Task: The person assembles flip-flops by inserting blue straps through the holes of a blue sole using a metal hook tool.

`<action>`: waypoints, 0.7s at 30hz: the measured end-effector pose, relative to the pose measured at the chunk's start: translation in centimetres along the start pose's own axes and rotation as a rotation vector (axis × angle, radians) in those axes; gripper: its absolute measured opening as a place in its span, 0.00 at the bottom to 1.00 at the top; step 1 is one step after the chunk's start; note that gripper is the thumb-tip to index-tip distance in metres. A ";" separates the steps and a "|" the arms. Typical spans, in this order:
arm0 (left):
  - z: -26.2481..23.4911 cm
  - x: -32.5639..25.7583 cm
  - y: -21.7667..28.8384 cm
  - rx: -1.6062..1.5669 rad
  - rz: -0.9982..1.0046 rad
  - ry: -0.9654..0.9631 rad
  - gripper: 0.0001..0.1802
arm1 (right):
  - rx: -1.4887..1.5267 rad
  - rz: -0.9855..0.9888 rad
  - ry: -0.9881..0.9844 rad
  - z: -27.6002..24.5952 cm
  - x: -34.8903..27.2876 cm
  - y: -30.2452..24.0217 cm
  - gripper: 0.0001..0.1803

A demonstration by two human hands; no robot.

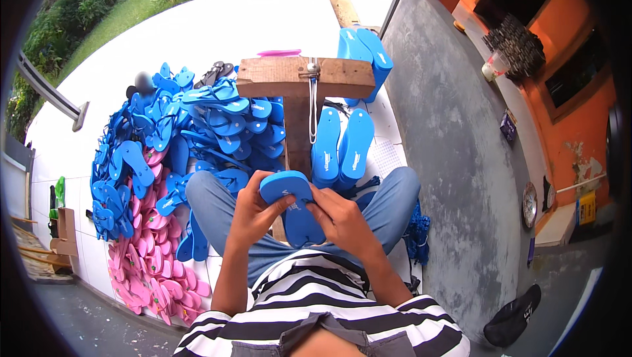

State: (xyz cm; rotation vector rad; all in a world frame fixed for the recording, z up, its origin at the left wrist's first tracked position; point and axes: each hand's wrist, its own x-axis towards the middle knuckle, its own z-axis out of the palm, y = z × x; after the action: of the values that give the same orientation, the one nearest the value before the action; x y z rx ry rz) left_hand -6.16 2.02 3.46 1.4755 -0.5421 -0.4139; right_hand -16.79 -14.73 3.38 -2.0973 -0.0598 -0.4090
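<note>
Between my two hands, over my lap, is a blue flip-flop sole [293,186] with no strap showing on its upper face. My left hand [255,209] grips its left edge, thumb on top. My right hand [343,220] holds the right edge, its thumb also pressing on the face. Just beyond stands a T-shaped wooden stand [266,77], from which a thin looped metal wire [313,117] hangs. Two stacks of blue soles [356,146] stand right of its post. My fingertips beneath the sole are hidden.
At left lies a big heap of blue flip-flops [227,123], with pink flip-flops [146,252] nearer me. More blue soles [375,48] stand behind the stand's right end. Blue straps [417,235] lie beside my right knee. A black cap [512,317] rests on the grey floor [454,179].
</note>
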 end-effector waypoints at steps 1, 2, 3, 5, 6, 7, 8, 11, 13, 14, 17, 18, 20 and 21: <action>-0.8 0.2 -0.3 0.071 -0.071 -0.076 0.20 | -0.011 0.040 -0.021 0.1 0.0 0.5 0.25; -1.2 0.4 -0.7 0.142 -0.142 -0.154 0.20 | -0.021 0.081 -0.041 0.2 -0.1 1.1 0.25; -1.0 0.4 -1.4 0.177 -0.058 -0.108 0.15 | -0.006 0.104 -0.041 0.8 -0.3 2.1 0.25; -1.0 0.6 -2.6 0.103 -0.109 -0.032 0.17 | 0.074 0.122 0.020 2.0 -0.6 4.0 0.26; -1.1 0.8 -3.4 0.035 -0.104 0.036 0.18 | 0.116 0.122 0.050 2.5 -0.7 4.9 0.27; -1.4 0.9 -3.9 0.028 -0.139 0.119 0.18 | 0.100 0.193 0.031 2.6 -1.0 5.5 0.30; -1.5 0.8 -4.2 -0.046 -0.224 0.217 0.19 | 0.193 0.350 -0.027 2.4 -1.4 5.8 0.31; -2.6 0.7 -6.1 -0.270 -0.310 0.285 0.20 | 0.415 0.705 -0.170 1.3 -1.3 6.8 0.33; -2.9 0.7 -7.1 -0.414 -0.362 0.264 0.21 | 0.434 0.613 -0.159 2.4 -3.2 10.5 0.32; -3.4 0.6 -7.6 -0.417 -0.401 0.210 0.21 | 0.444 0.565 -0.155 2.7 -3.9 12.0 0.32; -5.4 -0.2 -8.4 -0.378 -0.500 0.066 0.23 | 0.489 0.573 -0.290 1.9 -3.6 13.4 0.27; -5.9 -0.4 -8.3 -0.223 -0.521 -0.025 0.23 | 0.482 0.578 -0.325 1.6 -3.4 13.6 0.26; -6.6 -0.8 -8.3 0.086 -0.556 -0.205 0.24 | 0.446 0.574 -0.313 1.8 -3.4 15.0 0.24; -6.6 -1.1 -8.9 0.134 -0.563 -0.229 0.26 | 0.431 0.566 -0.313 2.2 -3.9 17.1 0.25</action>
State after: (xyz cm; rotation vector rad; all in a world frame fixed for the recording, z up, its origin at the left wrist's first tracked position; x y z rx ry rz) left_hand -2.66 7.44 -5.55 1.7145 -0.3285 -1.0127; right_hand -16.38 -21.60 -12.85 -1.6405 0.2387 0.2569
